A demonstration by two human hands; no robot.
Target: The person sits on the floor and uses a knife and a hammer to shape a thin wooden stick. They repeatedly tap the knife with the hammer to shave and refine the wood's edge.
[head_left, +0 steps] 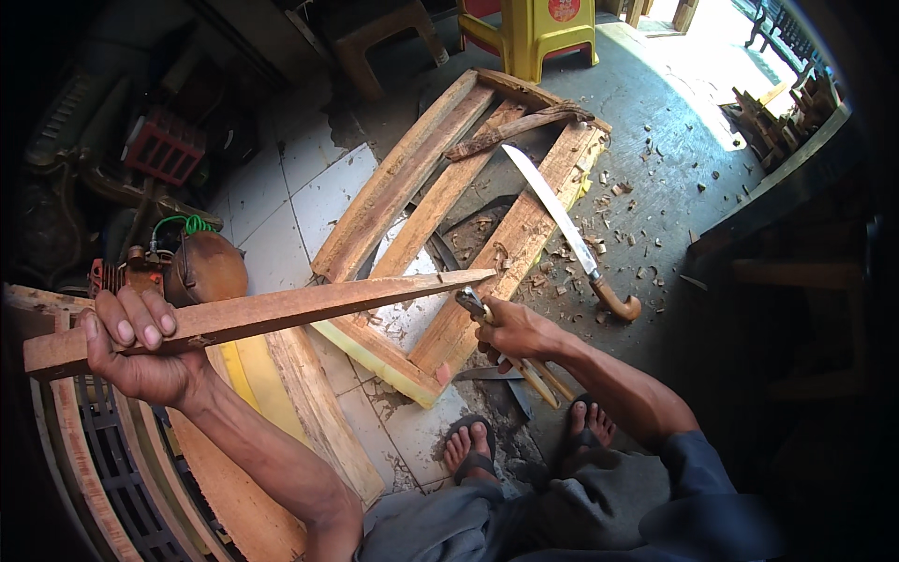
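Observation:
My left hand (140, 347) is wrapped round the thick end of a long wooden bar (300, 318). The bar runs across in front of me, and its tapered tip lies over the wooden frame (506, 239). My right hand (517, 330) is closed round a pair of pliers (536, 377), whose two handles stick out below the palm. The dark metal head of the pliers is close to the bar's tip; whether they touch, I cannot tell. A long knife (552, 201) with a curved wooden handle rests partly on the frame's right side.
A rough stick (515, 131) lies across the frame, with wood shavings (623, 248) scattered to its right. Beyond is a yellow stool (548, 42). At left stand a rusty round tank (208, 267) and a red crate (164, 145). Wooden boards (314, 412) lie near my left forearm.

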